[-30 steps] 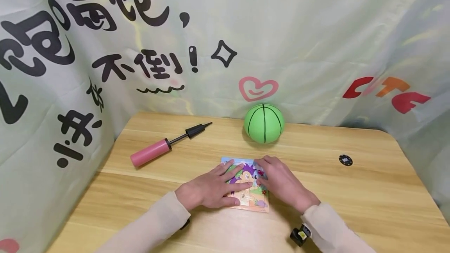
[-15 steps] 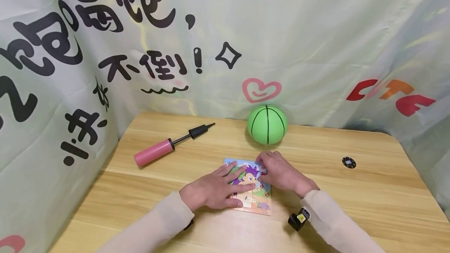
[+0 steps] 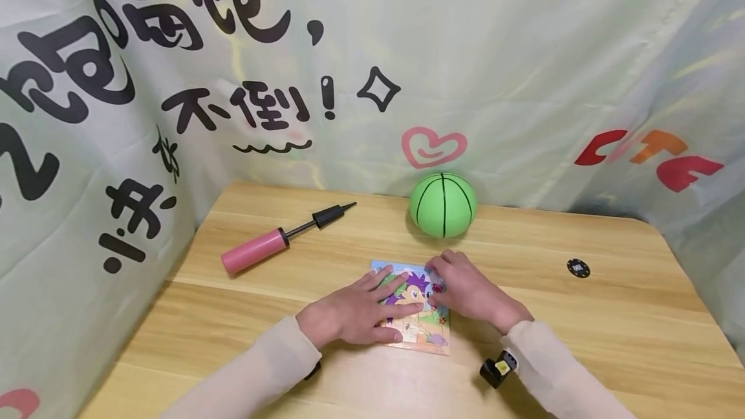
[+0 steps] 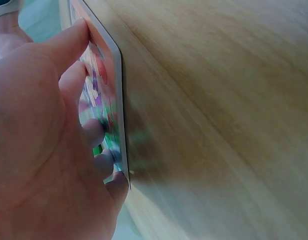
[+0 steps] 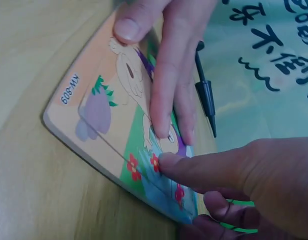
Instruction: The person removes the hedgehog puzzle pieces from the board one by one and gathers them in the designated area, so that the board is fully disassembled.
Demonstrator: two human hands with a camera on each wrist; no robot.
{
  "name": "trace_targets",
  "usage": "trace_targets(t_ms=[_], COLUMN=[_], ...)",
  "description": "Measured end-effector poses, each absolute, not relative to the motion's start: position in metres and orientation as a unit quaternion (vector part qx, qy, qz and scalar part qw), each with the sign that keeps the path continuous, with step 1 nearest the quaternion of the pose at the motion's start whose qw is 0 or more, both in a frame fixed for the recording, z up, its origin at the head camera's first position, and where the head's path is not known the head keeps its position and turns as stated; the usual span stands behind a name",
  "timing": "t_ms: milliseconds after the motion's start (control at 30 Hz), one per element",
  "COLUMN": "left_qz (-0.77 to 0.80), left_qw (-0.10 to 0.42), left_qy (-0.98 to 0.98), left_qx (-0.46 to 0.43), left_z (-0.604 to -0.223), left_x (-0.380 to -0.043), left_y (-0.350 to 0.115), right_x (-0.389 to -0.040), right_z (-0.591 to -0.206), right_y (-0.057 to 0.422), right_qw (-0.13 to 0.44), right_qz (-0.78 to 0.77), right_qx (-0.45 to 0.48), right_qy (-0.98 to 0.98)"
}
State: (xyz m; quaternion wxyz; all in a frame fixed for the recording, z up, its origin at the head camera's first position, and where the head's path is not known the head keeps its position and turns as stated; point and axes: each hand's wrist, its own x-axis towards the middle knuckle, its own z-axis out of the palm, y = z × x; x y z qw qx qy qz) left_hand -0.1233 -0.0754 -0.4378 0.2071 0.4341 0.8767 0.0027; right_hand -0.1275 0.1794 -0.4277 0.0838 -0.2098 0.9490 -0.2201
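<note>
A flat jigsaw puzzle (image 3: 435, 341) with a purple-haired cartoon figure lies on the table; purple fruit and red flowers show in the right wrist view. My left hand (image 3: 356, 311) rests on its left half, fingers spread and fairly straight. At the upper right, my right hand (image 3: 470, 290) grips the puzzle's edge. Its thumb (image 5: 194, 167) presses on the picture near a red flower, while the other fingers curl at the edge. In the left wrist view, the fingers of the left hand (image 4: 49, 130) reach across the puzzle's face, with its grey side edge in sight.
Behind the puzzle, a green ball (image 3: 443, 207) with black lines sits near the fabric backdrop (image 3: 524, 70). A pink hand pump (image 3: 256, 251) with a black nozzle lies at the back left of the wooden table (image 3: 628, 341). A round black chip (image 3: 578, 268) is off to the right.
The right hand has shifted slightly at the puzzle's upper right part. My left hand keeps its place on the picture. The head view has swung a little to the left.
</note>
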Motion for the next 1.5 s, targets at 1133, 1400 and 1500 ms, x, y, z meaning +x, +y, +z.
trace_targets(t_ms=[1133, 1400, 1500], left_qz=[0.017, 0.03, 0.026], left_qw=[0.22, 0.22, 0.22], left_qy=[0.876, 0.875, 0.875], left_qx=[0.428, 0.431, 0.43], left_z=[-0.44, -0.441, -0.44], left_x=[-0.124, -0.124, -0.124], left_y=[-0.074, -0.075, -0.076], right_x=[-0.129, -0.11, -0.099], right_z=[-0.45, -0.461, -0.458], right_y=[0.198, 0.25, 0.286], right_qw=[0.078, 0.058, 0.033], right_qz=[-0.349, -0.482, -0.466], right_qx=[-0.218, -0.145, -0.126], right_qy=[0.908, 0.862, 0.875])
